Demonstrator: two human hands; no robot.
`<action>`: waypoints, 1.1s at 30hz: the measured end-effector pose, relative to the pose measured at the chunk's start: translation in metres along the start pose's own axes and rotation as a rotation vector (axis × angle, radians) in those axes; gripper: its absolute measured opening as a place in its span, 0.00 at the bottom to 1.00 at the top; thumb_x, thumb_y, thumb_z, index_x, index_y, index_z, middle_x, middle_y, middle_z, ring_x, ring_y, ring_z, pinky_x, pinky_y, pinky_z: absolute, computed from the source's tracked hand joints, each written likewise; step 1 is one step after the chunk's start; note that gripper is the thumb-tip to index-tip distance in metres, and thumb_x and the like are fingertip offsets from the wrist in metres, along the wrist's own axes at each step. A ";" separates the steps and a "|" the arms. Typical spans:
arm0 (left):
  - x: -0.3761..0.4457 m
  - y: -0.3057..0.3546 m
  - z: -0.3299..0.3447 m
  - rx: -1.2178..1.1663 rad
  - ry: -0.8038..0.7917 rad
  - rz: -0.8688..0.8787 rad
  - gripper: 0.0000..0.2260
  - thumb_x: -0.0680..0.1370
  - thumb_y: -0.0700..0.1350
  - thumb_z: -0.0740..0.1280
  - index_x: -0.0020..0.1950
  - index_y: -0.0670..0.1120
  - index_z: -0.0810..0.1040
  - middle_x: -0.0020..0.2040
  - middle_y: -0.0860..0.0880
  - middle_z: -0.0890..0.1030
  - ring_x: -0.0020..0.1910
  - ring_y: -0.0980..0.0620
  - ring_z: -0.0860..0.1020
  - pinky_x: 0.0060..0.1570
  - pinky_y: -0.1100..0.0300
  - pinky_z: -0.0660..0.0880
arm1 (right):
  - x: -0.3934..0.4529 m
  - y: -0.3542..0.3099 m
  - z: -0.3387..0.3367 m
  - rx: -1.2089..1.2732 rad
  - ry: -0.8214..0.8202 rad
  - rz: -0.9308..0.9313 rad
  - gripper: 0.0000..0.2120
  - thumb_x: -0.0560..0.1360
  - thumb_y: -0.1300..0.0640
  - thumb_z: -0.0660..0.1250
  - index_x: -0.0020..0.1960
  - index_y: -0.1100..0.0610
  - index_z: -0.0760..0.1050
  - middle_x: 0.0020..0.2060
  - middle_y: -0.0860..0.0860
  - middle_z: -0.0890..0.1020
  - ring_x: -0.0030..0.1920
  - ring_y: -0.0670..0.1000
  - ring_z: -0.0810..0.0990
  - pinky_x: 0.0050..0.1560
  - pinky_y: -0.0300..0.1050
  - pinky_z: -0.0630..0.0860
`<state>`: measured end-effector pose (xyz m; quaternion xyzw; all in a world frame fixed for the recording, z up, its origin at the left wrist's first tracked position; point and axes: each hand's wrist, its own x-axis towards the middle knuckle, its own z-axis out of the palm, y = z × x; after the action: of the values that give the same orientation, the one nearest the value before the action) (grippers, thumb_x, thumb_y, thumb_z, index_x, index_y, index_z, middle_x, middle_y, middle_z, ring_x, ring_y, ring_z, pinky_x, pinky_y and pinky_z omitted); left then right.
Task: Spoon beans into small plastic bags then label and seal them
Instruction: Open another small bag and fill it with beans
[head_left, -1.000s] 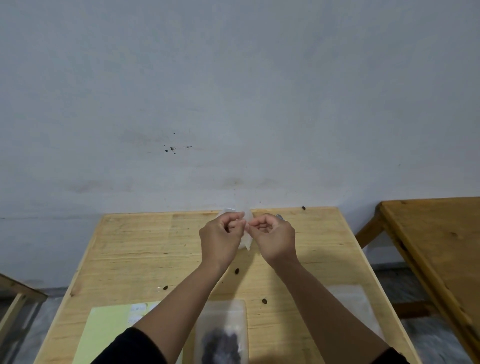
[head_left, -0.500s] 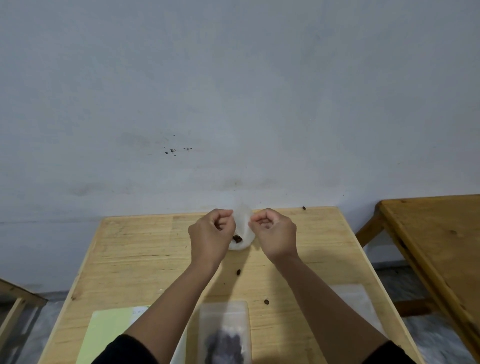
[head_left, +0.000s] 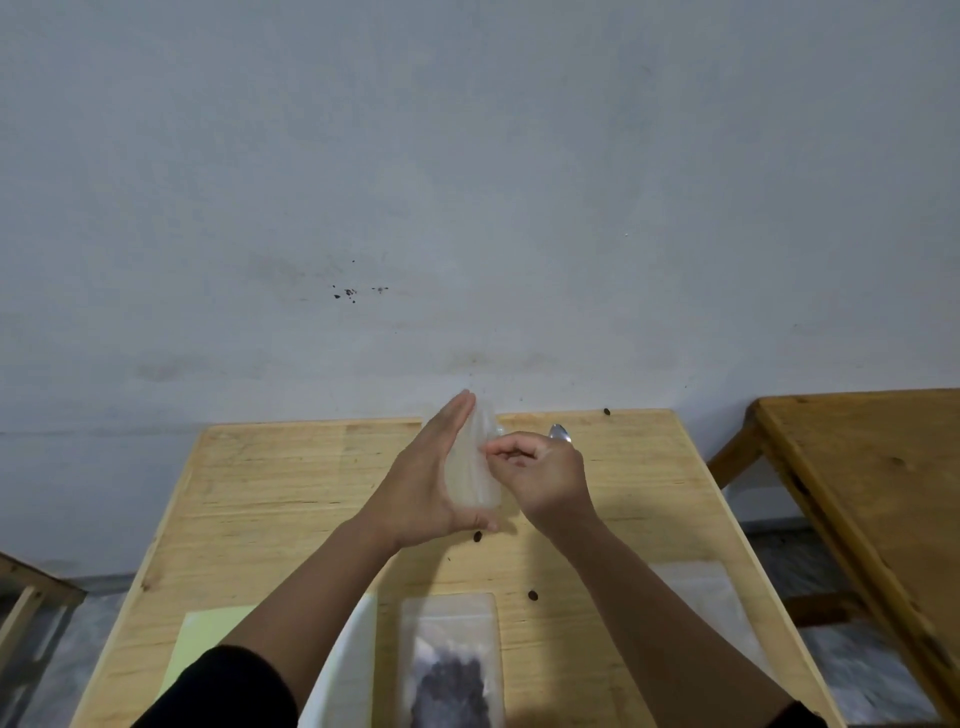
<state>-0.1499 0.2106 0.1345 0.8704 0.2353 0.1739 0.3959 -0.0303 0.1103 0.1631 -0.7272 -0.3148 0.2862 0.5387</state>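
cradling a small clear bag (head_left: 475, 467) on flat left hand (head_left: 423, 483), right hand (head_left: 540, 475) pinching its edge

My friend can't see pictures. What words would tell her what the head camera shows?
Two bare hands hold a small clear plastic bag above a wooden table: the left hand lies flat behind it, and the right hand pinches its edge. Nearer the camera lie a bag of dark beans, a few loose beans and a pale green sheet.

A stained grey wall (head_left: 467, 182) rises behind two pale wooden tables (head_left: 270, 493).
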 end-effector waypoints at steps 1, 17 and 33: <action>0.001 -0.001 0.000 0.035 -0.018 0.026 0.60 0.55 0.60 0.80 0.76 0.57 0.44 0.73 0.68 0.46 0.71 0.72 0.45 0.67 0.77 0.47 | -0.002 -0.001 0.000 0.000 -0.033 0.003 0.05 0.72 0.66 0.69 0.44 0.60 0.82 0.36 0.47 0.82 0.34 0.38 0.79 0.40 0.22 0.71; -0.028 -0.029 0.020 -0.044 0.309 -0.038 0.42 0.63 0.44 0.78 0.72 0.53 0.60 0.60 0.57 0.67 0.57 0.66 0.66 0.56 0.80 0.59 | -0.011 0.019 0.010 0.064 0.027 0.025 0.08 0.72 0.63 0.68 0.44 0.53 0.83 0.39 0.48 0.85 0.44 0.44 0.83 0.48 0.36 0.78; -0.023 -0.045 0.059 -0.026 0.479 -0.324 0.40 0.64 0.42 0.78 0.72 0.45 0.63 0.62 0.52 0.69 0.59 0.56 0.70 0.60 0.58 0.70 | 0.046 0.153 -0.058 -0.358 0.369 0.302 0.11 0.70 0.59 0.69 0.52 0.57 0.81 0.45 0.52 0.83 0.46 0.50 0.78 0.45 0.33 0.64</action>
<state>-0.1523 0.1875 0.0601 0.7503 0.4559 0.3121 0.3630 0.0657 0.0767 0.0266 -0.8889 -0.1453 0.1659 0.4014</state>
